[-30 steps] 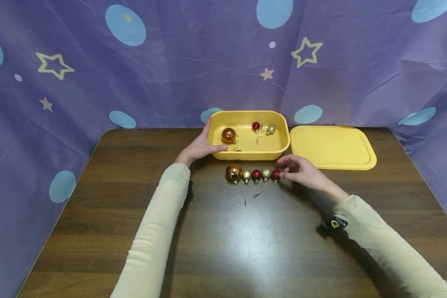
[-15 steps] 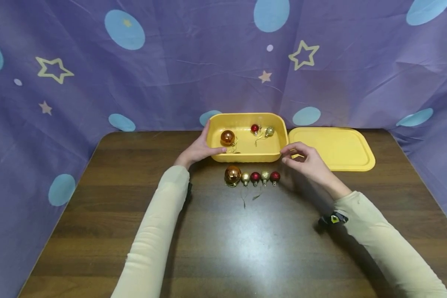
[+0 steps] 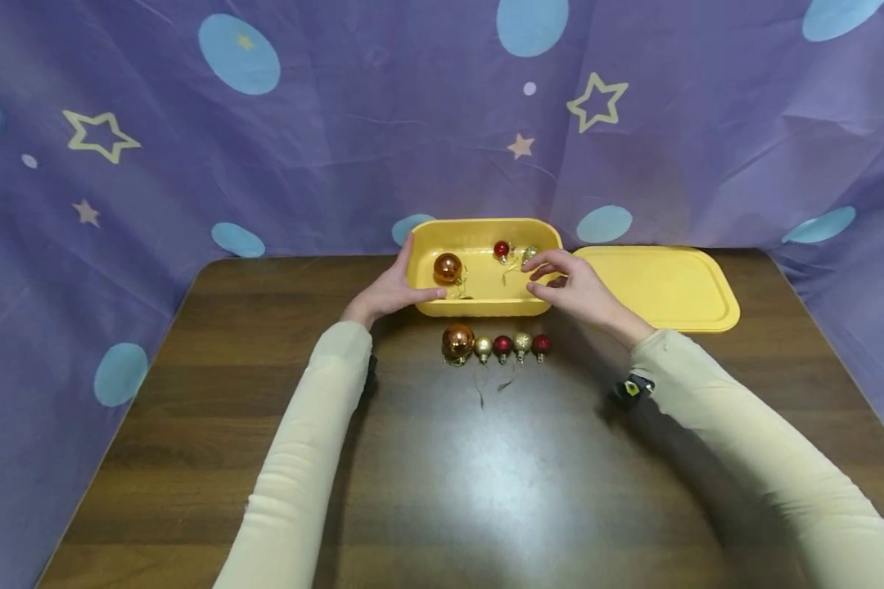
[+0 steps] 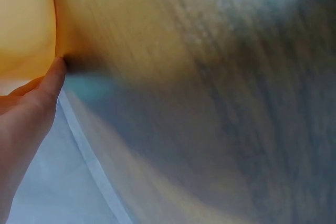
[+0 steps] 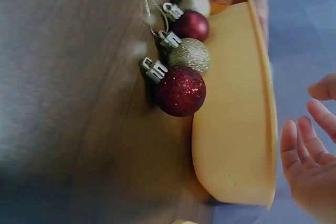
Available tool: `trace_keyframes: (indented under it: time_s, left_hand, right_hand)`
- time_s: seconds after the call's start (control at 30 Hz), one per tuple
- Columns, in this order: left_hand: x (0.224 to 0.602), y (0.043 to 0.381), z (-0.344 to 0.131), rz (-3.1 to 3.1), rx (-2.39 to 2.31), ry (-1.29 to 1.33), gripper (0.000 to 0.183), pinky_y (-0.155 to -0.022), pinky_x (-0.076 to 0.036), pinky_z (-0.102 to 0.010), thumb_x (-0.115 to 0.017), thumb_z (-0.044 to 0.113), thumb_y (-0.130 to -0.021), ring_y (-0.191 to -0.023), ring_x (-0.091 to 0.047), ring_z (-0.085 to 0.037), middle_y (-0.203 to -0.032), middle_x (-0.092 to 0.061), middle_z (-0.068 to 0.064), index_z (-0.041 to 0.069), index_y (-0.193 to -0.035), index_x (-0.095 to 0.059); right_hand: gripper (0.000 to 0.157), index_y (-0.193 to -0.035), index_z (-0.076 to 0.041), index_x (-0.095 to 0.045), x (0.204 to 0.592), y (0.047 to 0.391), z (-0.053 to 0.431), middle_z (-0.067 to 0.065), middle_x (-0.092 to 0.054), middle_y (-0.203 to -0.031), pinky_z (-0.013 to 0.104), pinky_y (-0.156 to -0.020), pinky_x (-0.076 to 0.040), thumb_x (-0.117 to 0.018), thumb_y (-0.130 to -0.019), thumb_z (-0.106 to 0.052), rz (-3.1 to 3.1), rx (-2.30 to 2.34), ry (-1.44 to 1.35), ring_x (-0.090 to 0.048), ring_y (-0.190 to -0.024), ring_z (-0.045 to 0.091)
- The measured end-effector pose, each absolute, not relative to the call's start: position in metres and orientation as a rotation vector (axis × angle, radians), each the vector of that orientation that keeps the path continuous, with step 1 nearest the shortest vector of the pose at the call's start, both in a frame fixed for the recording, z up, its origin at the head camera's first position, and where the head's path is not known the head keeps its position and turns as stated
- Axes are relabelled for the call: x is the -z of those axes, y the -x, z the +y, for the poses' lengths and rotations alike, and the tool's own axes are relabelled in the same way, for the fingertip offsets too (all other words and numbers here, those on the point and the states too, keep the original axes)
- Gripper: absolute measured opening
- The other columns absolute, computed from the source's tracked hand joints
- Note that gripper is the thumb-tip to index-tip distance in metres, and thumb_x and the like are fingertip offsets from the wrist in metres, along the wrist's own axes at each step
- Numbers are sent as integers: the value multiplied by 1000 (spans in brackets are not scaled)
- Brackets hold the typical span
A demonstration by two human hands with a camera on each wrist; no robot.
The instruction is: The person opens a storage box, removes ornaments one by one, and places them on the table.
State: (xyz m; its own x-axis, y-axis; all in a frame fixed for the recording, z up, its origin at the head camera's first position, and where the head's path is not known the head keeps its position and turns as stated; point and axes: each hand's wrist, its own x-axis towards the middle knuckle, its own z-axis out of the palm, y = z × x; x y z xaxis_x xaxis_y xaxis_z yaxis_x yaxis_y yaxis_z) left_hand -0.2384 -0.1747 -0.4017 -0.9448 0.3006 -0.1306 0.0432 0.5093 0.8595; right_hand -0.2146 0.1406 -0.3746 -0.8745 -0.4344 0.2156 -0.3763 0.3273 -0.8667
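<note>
A purple fabric backdrop (image 3: 383, 123), printed with blue ovals (image 3: 239, 53) and pink stars (image 3: 520, 146), hangs behind the dark wood-grain bench (image 3: 184, 409), whose surface reflects light.

The brown wood-grained surface (image 3: 214, 409) bears an oblong yellow box (image 3: 486, 307); right of it, a flat yellow lid (image 3: 659, 286); before it, five red, gold and copper baubles (image 3: 502, 347).

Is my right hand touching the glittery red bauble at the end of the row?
Apart. The right wrist view shows a clear gap: the glittery red bauble lies beside the yellow box, the right hand beyond its rim.
</note>
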Motion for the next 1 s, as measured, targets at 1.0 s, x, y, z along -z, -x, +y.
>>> trace_keyframes:
  time_s: [1.0]
  left_hand:
    - [398,236,-174,2467,-1413,-263,119,-113,-22,-39,-78,26,-82,-136,-30,-33,-159,-3,-20,22,-153,18]
  right_hand:
    - [39,-123,9,-57,344,279,81,25,-59,-119,38,-84,-52,-64,-86,-2,2366,1050,1083,-61,-102,35]
